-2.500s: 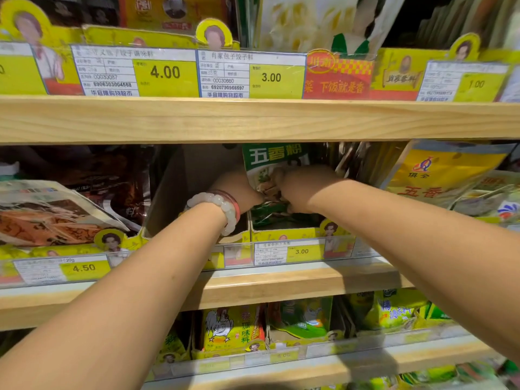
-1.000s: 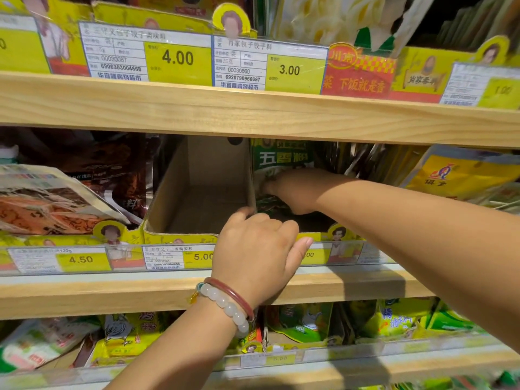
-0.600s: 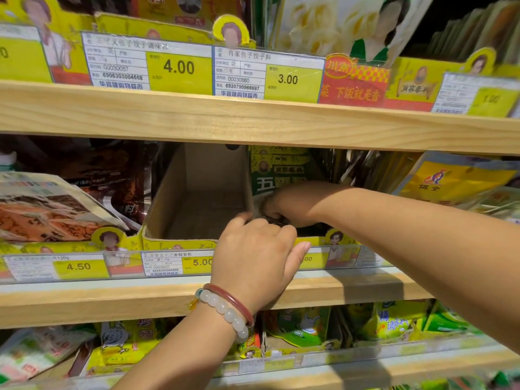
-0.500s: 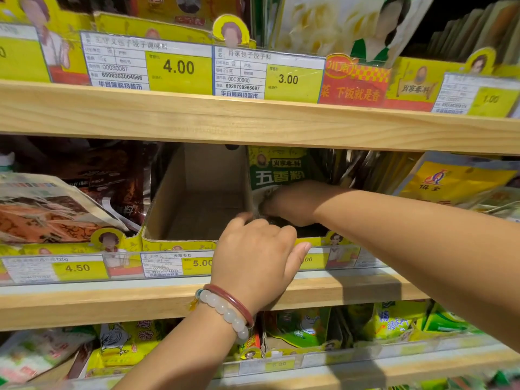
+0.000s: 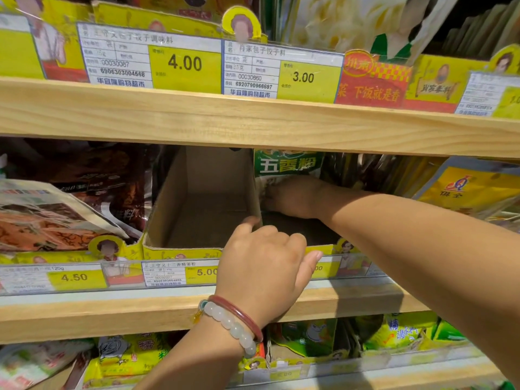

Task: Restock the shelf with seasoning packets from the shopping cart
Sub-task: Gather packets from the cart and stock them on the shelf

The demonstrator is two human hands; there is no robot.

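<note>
Green seasoning packets (image 5: 287, 164) stand upright at the back of a cardboard display box (image 5: 320, 240) on the middle shelf. My right hand (image 5: 295, 197) reaches deep into that box and holds the packets low down; its fingers are hidden behind them. My left hand (image 5: 264, 266), with bead bracelets at the wrist, grips the box's front rim beside the divider, fingers curled over the edge and thumb on the price strip. The neighbouring box (image 5: 202, 209) on the left has nothing in it. The shopping cart is out of view.
Brown snack packets (image 5: 56, 220) lie left of the boxes and yellow packets (image 5: 472, 190) lean at the right. The wooden upper shelf (image 5: 253, 122) hangs low over the boxes. Price labels line the middle shelf edge (image 5: 112, 313). More packets (image 5: 132, 358) fill the shelf below.
My left hand came out of the box and took hold of its front rim. My right hand stayed inside, and the green packets shifted up and down slightly, then settled upright.
</note>
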